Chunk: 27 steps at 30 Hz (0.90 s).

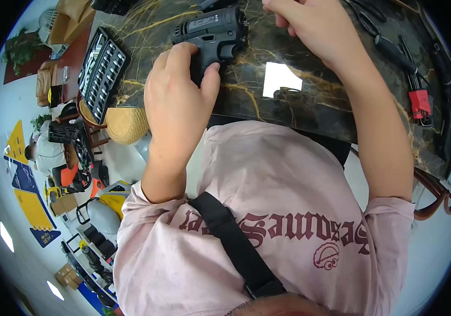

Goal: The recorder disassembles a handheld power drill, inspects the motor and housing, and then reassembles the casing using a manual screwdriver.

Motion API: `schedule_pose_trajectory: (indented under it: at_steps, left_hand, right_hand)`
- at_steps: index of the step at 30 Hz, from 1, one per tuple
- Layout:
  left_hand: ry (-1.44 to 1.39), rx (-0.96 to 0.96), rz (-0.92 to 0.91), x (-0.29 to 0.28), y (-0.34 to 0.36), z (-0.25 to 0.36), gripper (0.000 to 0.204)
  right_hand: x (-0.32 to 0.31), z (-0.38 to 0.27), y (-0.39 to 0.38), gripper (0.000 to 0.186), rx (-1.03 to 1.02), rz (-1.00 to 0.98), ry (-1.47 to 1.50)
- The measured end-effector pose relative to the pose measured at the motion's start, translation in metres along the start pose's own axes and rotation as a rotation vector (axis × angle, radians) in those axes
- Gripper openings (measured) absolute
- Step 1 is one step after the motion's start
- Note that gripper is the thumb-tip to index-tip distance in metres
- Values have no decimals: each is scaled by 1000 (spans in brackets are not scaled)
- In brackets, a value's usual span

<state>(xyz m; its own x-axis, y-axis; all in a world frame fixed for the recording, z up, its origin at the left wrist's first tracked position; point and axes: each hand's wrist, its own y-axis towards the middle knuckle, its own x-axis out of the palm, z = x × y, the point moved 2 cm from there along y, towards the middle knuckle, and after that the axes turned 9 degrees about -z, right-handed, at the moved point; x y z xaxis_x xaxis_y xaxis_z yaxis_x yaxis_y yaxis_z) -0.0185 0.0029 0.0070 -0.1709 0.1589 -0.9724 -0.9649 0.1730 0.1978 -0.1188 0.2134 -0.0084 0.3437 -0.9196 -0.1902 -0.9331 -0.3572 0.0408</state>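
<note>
A black cordless drill body (pixel 209 31) lies on its side on the dark marble table (pixel 172 21), its bare front end pointing right. My left hand (pixel 178 89) is closed round its handle, thumb on the near side. To the right of the drill, at the top edge, is my right hand (pixel 309 23), apart from the drill. Its fingers are curled and pinched together, and the picture's edge cuts off the tips, so anything between them is hidden.
On the left of the table lies an open socket set case (pixel 101 73). At the right are hex keys in a red holder (pixel 420 105), a black-handled tool (pixel 394 52) and pliers (pixel 365 21). A woven stool (pixel 125 125) stands beyond the left edge. Another person (pixel 49 152) sits farther off.
</note>
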Motion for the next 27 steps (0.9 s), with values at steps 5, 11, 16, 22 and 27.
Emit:
schedule_pose_trajectory:
  at_steps: [5,11,16,22,27]
  left_hand:
    - [-138,-91,-115,3,-3,8,58]
    - [-152,-48,-94,4,0,7,57]
    - [-112,-19,-92,0,2,0,52]
    - [-96,-7,-58,-1,2,-3,47]
    - [-79,15,-25,-1,2,-4,47]
  right_hand:
    - [-3,-10,-6,20,-3,-7,-42]
    - [-3,-10,-3,21,94,-5,-84]
    - [-3,-11,-3,21,98,-1,-95]
    - [-4,-11,-4,22,95,-2,-116]
    - [-3,-11,-3,22,101,-1,-121]
